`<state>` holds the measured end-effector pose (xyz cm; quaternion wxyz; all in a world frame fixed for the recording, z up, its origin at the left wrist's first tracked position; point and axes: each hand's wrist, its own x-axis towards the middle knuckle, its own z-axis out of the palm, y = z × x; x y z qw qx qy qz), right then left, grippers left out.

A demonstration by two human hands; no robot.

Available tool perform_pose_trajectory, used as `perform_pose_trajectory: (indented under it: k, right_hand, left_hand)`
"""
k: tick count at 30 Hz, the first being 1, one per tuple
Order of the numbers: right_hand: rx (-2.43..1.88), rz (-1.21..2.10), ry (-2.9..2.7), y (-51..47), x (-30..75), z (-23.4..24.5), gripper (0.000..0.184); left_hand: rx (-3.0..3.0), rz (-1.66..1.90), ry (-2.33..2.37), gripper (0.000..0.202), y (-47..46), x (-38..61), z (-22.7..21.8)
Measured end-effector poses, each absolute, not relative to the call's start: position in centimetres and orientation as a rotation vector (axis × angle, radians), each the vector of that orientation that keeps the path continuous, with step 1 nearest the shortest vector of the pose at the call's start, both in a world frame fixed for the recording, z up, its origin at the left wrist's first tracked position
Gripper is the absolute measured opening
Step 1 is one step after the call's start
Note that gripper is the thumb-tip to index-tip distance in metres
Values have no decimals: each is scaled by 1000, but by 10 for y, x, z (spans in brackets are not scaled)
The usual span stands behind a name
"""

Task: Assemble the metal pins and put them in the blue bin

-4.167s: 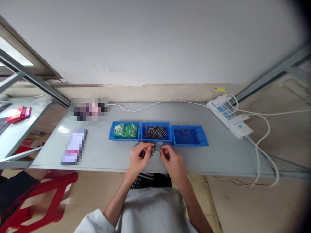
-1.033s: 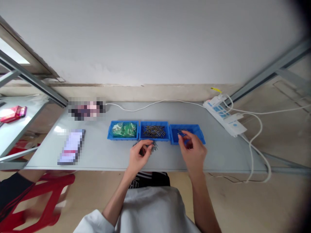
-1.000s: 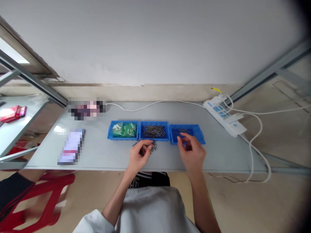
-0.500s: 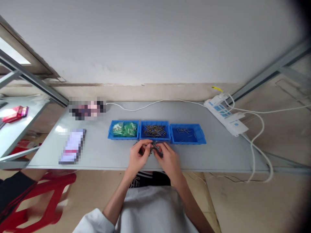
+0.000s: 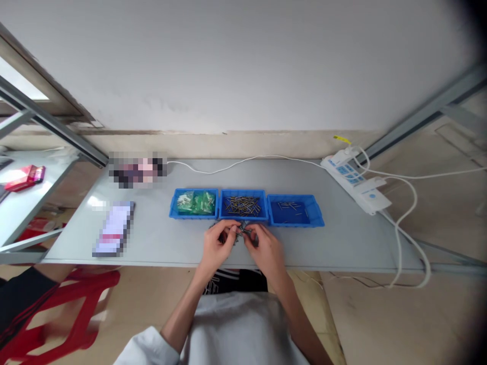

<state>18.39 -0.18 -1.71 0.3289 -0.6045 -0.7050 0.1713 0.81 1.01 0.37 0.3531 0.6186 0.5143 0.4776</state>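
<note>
My left hand (image 5: 219, 244) and my right hand (image 5: 265, 248) face each other just in front of the bins, above the table's near half. Between their fingertips are thin dark-grey metal screws (image 5: 240, 231), and both hands are closed in a pinch on them. More of the same dark metal lies partly hidden under and behind my fingers. Close beyond my hands, the middle blue bin (image 5: 243, 218) holds a pile of brassy screws (image 5: 242, 205). The right blue bin (image 5: 297, 223) has several silvery screws (image 5: 289, 205). Green and white small parts (image 5: 196, 202) fill the left blue bin (image 5: 194, 217).
A phone (image 5: 113, 229), blurred out, lies at the table's left. Behind it is another blurred object (image 5: 137, 170). A white power strip (image 5: 355, 183) with cables stands at the right. A red stool (image 5: 81, 309) and a person's dark-clothed leg (image 5: 26, 306) are at lower left.
The fingertips of my right hand have shifted slightly, and the screws between my hands sit at a different angle. My left hand stays nearly in place; the bins look unchanged.
</note>
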Motion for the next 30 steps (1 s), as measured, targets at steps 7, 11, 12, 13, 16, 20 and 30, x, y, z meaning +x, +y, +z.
perform_pose_trajectory:
  k: [7, 11, 12, 13, 16, 20, 30]
  right_hand:
    - [-1592, 496, -1822, 0, 185, -19, 6]
    - [-1492, 570, -1728, -1, 183, -14, 7]
    - [-1445, 590, -1700, -1, 182, -11, 7]
    - [-1395, 608, -1674, -1, 181, -8, 7]
    - [-1277, 646, -1614, 0, 174, 0, 8]
    - [-1217, 672, -1527, 5, 166, 0, 10]
    - [-1154, 817, -1409, 6, 172, -10, 17]
  left_hand:
    - [1599, 1228, 1333, 26, 10, 8, 4]
    - [1604, 1235, 1327, 23, 10, 9, 3]
    - [1606, 1237, 1328, 21, 10, 9, 2]
    - [1612, 1238, 1330, 20, 10, 9, 2]
    - [1658, 1234, 1316, 17, 11, 9, 1]
    - [1719, 1214, 1280, 15, 14, 9, 1]
    - [1778, 1203, 1211, 11, 16, 9, 3]
